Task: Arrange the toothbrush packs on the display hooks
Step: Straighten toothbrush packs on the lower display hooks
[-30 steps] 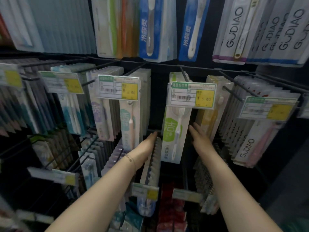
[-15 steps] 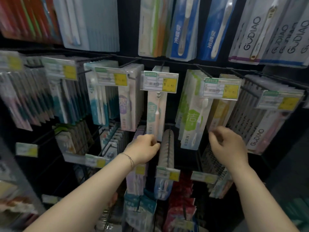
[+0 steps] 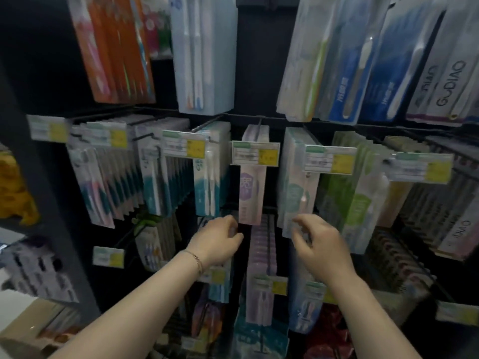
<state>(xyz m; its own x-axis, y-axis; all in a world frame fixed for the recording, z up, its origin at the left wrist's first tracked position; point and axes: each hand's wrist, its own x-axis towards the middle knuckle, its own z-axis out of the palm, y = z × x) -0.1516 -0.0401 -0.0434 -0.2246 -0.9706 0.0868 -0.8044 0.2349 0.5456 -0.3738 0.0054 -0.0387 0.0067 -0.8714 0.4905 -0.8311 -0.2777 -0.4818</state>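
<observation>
So it's a shop wall, black rack [image 3: 259,73] with thin wire hooks [image 3: 260,123], dim light, whole shot a bit blurry. Toothbrush packs [image 3: 160,182] hang in tight rows all across the frame. They're flat, glossy blister cards, long and rectangular, and most hooks have a white and yellow price tag [image 3: 255,156] at the tip.

Dead centre there's a pale purple pack [image 3: 250,193], with a mint one [image 3: 295,193] just right of it. The left hand [image 3: 217,242], with a thin bracelet [image 3: 195,260], sits curled right under the purple pack. The right hand [image 3: 321,242] has bent fingers at the mint pack's bottom edge. Can't tell if either one's actually gripping anything.
</observation>
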